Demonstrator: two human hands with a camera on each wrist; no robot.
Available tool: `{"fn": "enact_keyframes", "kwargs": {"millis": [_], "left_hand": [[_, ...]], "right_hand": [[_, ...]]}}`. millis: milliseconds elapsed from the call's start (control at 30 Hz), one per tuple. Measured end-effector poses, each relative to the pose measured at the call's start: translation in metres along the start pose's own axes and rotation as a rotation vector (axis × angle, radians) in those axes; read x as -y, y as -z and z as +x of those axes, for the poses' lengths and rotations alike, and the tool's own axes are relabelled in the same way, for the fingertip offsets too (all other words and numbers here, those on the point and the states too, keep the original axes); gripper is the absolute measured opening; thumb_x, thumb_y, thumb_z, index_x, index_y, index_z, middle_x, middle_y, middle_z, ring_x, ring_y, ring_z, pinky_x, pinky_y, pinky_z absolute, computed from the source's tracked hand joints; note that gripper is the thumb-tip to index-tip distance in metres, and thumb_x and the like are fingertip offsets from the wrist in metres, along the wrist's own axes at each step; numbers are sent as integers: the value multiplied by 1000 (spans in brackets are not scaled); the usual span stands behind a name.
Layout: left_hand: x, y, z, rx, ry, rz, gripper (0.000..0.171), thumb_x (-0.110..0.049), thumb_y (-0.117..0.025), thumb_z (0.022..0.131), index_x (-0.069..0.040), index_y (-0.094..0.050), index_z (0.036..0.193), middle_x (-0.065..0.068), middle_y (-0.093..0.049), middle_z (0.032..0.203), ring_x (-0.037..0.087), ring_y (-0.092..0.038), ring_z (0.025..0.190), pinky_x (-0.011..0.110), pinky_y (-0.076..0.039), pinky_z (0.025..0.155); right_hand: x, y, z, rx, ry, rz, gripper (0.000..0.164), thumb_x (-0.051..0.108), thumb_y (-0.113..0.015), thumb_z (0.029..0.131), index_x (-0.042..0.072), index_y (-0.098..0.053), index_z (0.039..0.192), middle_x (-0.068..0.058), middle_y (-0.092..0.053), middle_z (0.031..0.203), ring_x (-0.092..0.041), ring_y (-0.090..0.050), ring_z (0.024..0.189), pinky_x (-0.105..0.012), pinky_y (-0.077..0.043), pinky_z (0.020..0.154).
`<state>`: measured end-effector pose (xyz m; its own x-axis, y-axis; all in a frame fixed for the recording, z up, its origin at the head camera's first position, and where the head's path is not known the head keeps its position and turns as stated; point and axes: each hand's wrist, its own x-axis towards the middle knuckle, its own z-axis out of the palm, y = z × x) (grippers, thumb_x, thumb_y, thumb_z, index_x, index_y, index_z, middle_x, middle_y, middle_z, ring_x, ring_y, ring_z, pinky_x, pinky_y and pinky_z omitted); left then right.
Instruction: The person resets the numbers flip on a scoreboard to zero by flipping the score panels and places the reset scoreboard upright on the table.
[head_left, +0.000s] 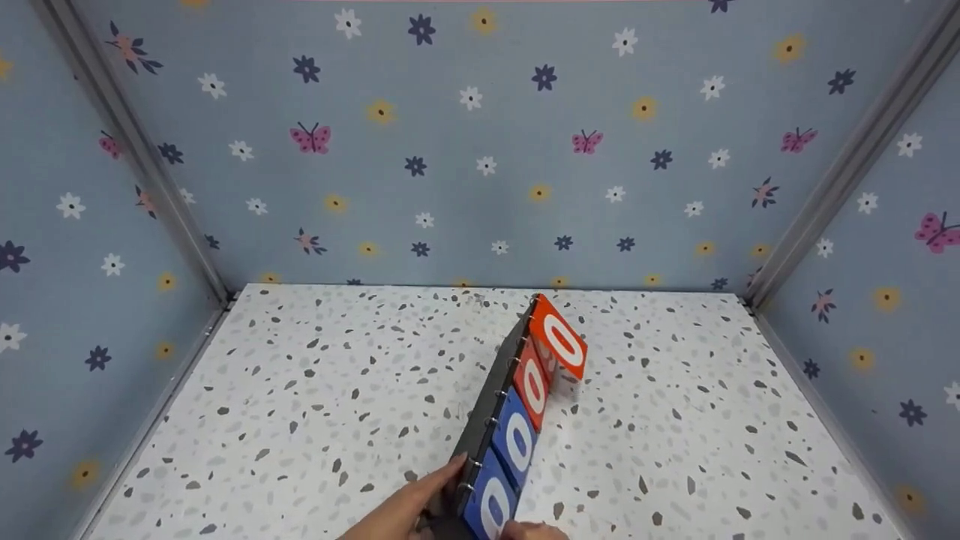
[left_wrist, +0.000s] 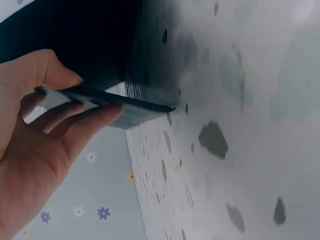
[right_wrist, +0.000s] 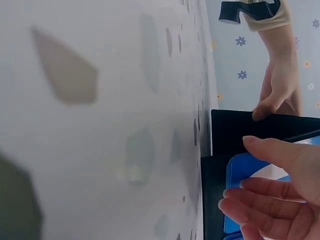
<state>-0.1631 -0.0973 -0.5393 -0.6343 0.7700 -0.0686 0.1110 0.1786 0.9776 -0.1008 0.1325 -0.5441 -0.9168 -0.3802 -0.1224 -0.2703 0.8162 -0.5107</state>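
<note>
A tabletop flip scoreboard [head_left: 480, 435] with a black stand stands slanting away from me on the speckled table. Two blue cards [head_left: 516, 442] are at its near end and two red cards [head_left: 559, 337] at the far end, each showing a white 0. The farthest red card is swung outward from the board. My left hand [left_wrist: 35, 135] pinches the edge of a black panel [left_wrist: 145, 102] between thumb and fingers. In front of the nearest blue card [right_wrist: 245, 167], my right hand [right_wrist: 280, 190] has its fingers loosely bent and its thumb apart, overlapping the card in the right wrist view.
White terrazzo-patterned table [head_left: 315, 420] extends to both sides of the scoreboard. Flower-and-butterfly panels [head_left: 480, 142] enclose it at the back, left and right, with grey metal posts [head_left: 832, 150] in the corners. The left wrist wears a strapped black device [right_wrist: 250, 11].
</note>
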Motion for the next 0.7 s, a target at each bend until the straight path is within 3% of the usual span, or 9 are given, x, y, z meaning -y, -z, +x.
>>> {"fn": "enact_keyframes", "kwargs": {"millis": [33,67,133,233,400,533,633,700], "left_hand": [[1,4,-3,-3,-51,97,77,-37,-64,82,-16,-22,144,9,-34,139,16,-41,119,30,-36,96],[3,8,-6,-50,-88,220,85,-34,-69,78,-19,-17,145,8,-31,141,16,-39,119,29,-37,94],[4,15,-9,-42,-66,210,83,-32,-70,78,-26,-20,144,6,-32,141,18,-41,119,31,-41,90],[6,27,-12,-10,-35,171,75,-15,-66,82,-30,-24,142,2,-32,141,21,-38,121,31,-46,83],[10,42,-12,8,-107,276,83,15,-49,72,-23,-26,143,2,-34,141,23,-37,123,36,-47,81],[4,37,-19,-114,-47,413,82,15,-53,72,-18,-27,142,9,-36,139,30,-38,122,45,-41,90],[-9,25,-30,-273,69,525,75,8,-63,74,-11,-31,139,17,-39,134,36,-40,118,51,-38,91],[-15,17,-38,-375,108,559,68,6,-64,74,-2,-35,135,21,-43,127,39,-46,111,50,-42,85]], "right_hand": [[2,-1,2,5,-11,3,17,27,-59,82,16,-55,69,12,-47,56,-1,-42,46,-21,-36,41],[5,-2,3,11,-13,7,17,28,-60,82,16,-56,69,12,-47,56,-1,-42,46,-21,-36,41],[10,-4,7,17,-18,13,18,30,-61,81,16,-58,70,12,-47,56,-1,-42,45,-21,-36,41],[13,-5,11,48,-16,40,19,32,-61,81,15,-59,73,12,-49,57,-1,-42,47,-20,-37,43],[-5,7,17,125,-96,230,21,30,-64,82,9,-61,80,5,-57,66,-6,-50,55,-23,-43,51],[-37,24,20,10,-126,365,19,28,-66,82,9,-64,81,4,-60,69,-9,-54,59,-23,-45,53],[-65,45,23,-153,-112,400,20,28,-67,81,8,-65,84,4,-62,73,-9,-56,62,-21,-47,56],[-83,60,26,-290,-103,407,20,27,-67,80,8,-65,87,3,-63,77,-10,-57,65,-22,-48,58]]}}
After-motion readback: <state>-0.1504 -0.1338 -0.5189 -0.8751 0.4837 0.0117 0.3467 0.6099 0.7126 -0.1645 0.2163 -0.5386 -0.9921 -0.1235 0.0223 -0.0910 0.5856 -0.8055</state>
